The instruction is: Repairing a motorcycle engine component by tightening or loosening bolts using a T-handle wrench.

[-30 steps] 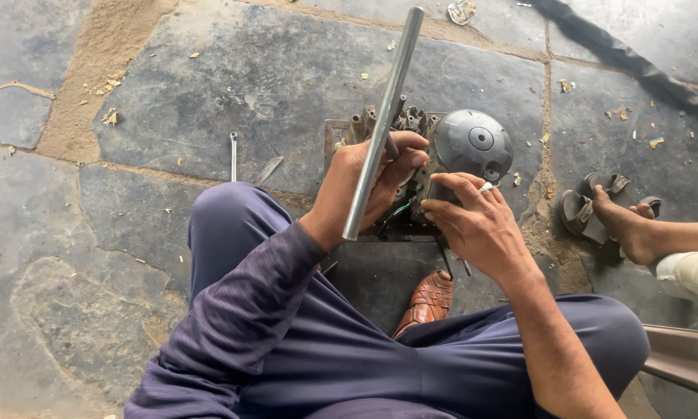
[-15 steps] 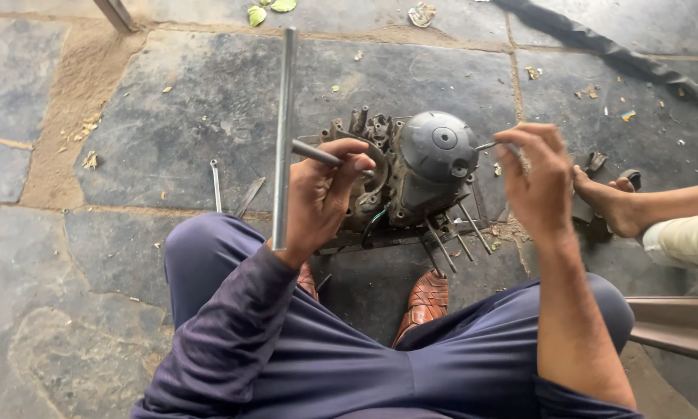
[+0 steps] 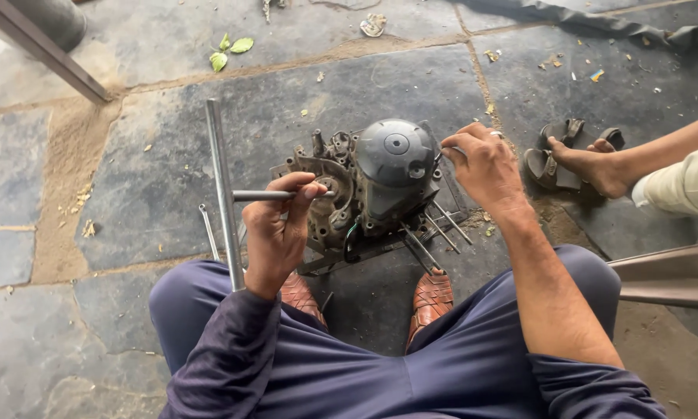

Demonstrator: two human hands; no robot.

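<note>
Seating the T-handle wrench (image 3: pixel 226 194), gripped in the closed left hand (image 3: pixel 275 233), squarely on its fastener is judged best while the engine case (image 3: pixel 368 190), on the stone floor (image 3: pixel 131 155) between the feet, is steadied by the right hand (image 3: pixel 481 164) pinching its cover edge.

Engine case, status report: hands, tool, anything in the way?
Left hand grips T-handle wrench at engine case. Right hand pinching at cover's right edge. Another person's foot nearby, apart.

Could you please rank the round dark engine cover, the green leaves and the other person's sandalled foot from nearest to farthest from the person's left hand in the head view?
From the left hand:
1. Round dark engine cover, just right of it.
2. Green leaves, up at the top.
3. Sandalled foot, far right.
</note>
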